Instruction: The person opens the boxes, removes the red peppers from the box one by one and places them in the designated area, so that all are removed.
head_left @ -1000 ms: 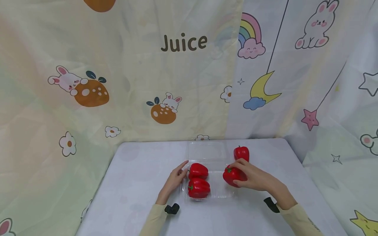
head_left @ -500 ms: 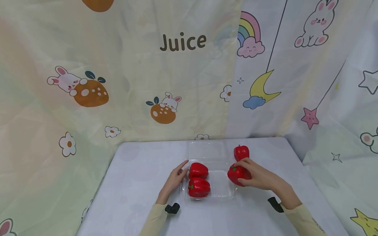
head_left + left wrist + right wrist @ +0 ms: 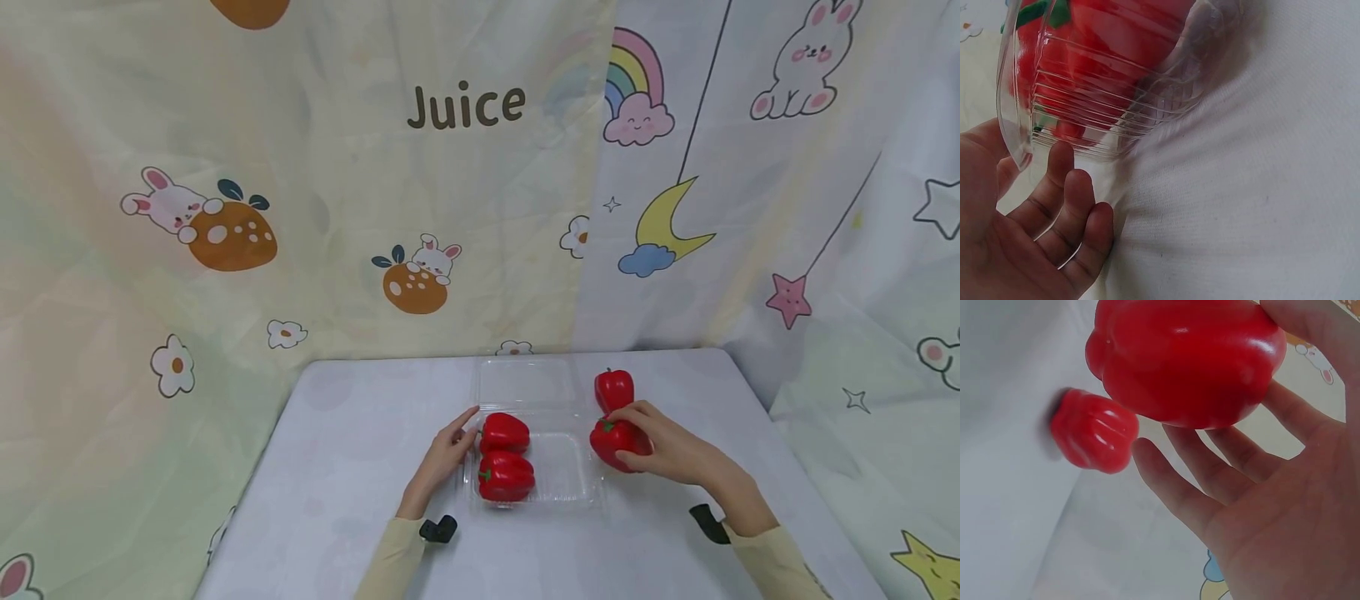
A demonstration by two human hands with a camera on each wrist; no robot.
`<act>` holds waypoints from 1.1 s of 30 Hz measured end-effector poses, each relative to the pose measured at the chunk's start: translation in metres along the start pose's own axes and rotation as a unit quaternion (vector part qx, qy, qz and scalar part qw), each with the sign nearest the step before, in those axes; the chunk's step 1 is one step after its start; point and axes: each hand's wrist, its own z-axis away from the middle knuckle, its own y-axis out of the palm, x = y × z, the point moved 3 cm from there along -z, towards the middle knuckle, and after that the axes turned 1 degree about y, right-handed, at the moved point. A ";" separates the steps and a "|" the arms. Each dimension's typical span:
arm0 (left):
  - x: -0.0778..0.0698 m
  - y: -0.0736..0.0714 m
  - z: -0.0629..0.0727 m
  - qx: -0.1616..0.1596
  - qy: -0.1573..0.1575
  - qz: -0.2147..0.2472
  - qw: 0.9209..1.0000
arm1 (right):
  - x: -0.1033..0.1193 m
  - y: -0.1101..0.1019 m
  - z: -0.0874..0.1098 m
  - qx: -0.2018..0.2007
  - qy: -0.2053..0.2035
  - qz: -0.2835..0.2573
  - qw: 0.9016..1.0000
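Cloth [image 3: 322, 158], cream and white, hangs behind a white table [image 3: 352, 433]. The left hand [image 3: 444, 456] is at the left side of a clear box [image 3: 562, 471], and its fingers are loose and a bit apart. Inside the box, on the left, sit a red back pepper [image 3: 505, 433] and a red front pepper [image 3: 506, 477]. The box's lid [image 3: 525, 383] lies open at the back. To the right, a far pepper [image 3: 613, 388] sits on the table. Just in front of it, near the box, is the held pepper [image 3: 611, 443]. The right hand [image 3: 669, 447] pinches this one between its thumb and fingers.
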 end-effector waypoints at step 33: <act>-0.001 0.000 0.001 0.001 0.004 0.000 1.000 | -0.050 -0.003 0.006 -0.041 0.073 0.000 0.996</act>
